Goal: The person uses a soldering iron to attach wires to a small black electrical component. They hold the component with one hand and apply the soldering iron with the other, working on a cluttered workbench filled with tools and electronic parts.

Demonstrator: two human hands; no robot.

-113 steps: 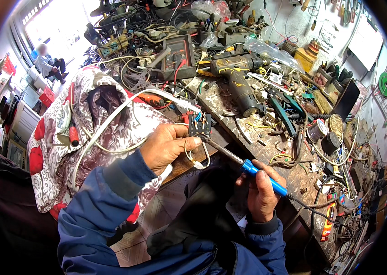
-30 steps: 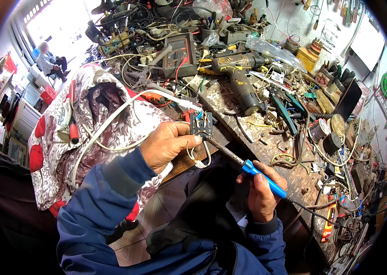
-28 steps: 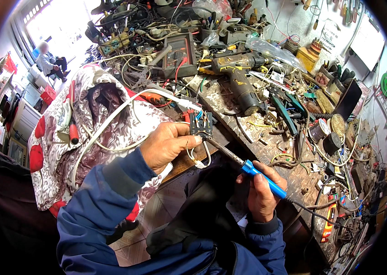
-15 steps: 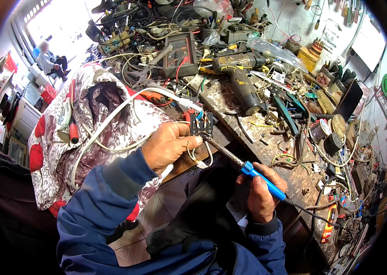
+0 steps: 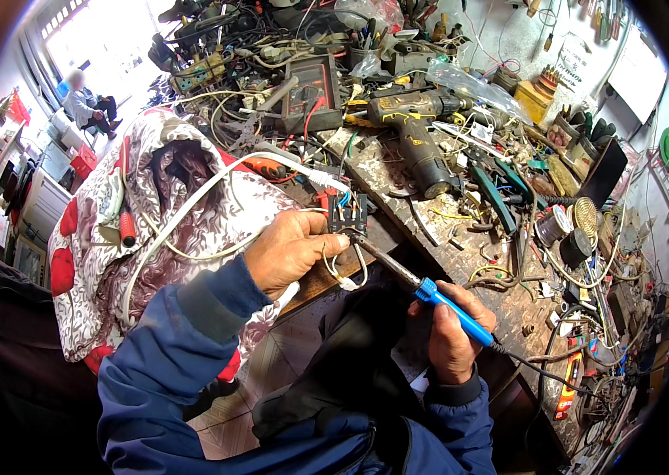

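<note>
My left hand (image 5: 287,249) grips a small black component (image 5: 346,222) with bare metal contacts. Blue wires from a white cable (image 5: 216,178) run to its top, and a thin white lead hangs beneath it. Closed round the blue handle of a soldering iron (image 5: 461,317) is my right hand (image 5: 452,340); the iron's metal tip meets the lower edge of the component beside my left thumb, though exact contact is too small to tell. A red-tipped probe (image 5: 127,226) lies on patterned cloth (image 5: 89,277) to the left.
A cluttered wooden workbench (image 5: 501,301) holds a drill (image 5: 414,142), green-handled pliers (image 5: 489,198), a solder spool (image 5: 548,228), a grey cased meter (image 5: 311,91) and tangled wires. At upper left, a seated person (image 5: 89,111) is by a bright opening.
The soldering iron has shifted slightly up and left against the component over the last second. Both hands keep their grips and otherwise stay nearly still.
</note>
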